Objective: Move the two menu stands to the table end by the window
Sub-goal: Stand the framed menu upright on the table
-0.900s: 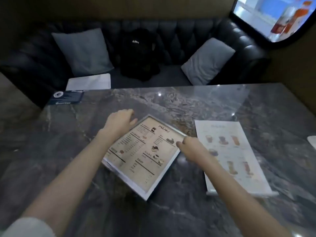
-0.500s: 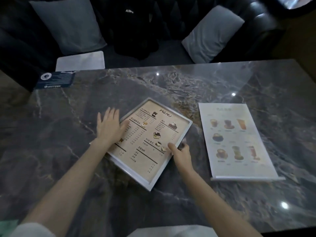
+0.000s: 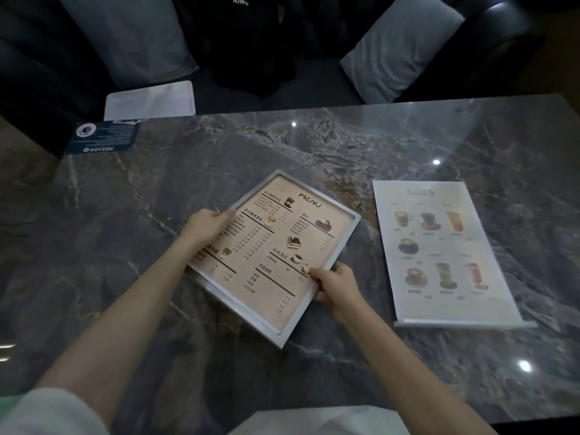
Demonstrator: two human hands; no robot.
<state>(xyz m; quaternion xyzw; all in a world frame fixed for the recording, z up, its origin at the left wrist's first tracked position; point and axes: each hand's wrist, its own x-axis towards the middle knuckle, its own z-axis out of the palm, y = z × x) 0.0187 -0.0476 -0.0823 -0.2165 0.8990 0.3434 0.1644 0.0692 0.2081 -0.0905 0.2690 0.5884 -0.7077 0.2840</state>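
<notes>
A beige menu stand (image 3: 276, 246) with a metal frame and the word MENU lies tilted at the middle of the grey marble table (image 3: 157, 196). My left hand (image 3: 205, 226) grips its left edge, fingers curled over the frame. My right hand (image 3: 334, 282) grips its right edge near the lower corner, thumb on the printed face. A second, pale menu stand (image 3: 439, 249) with pictures of drinks lies flat on the table to the right, apart from both hands. The window is out of view.
A dark blue card (image 3: 102, 138) lies at the table's far left corner. Behind the table stands a black sofa with two grey cushions (image 3: 398, 45), a black bag (image 3: 248, 42) and a white sheet (image 3: 150, 100). Bare marble lies to the far right.
My left hand went from lying flat on the beige menu to gripping its left edge. My right hand closed on the right edge. The camera tilted down, so the window left the view.
</notes>
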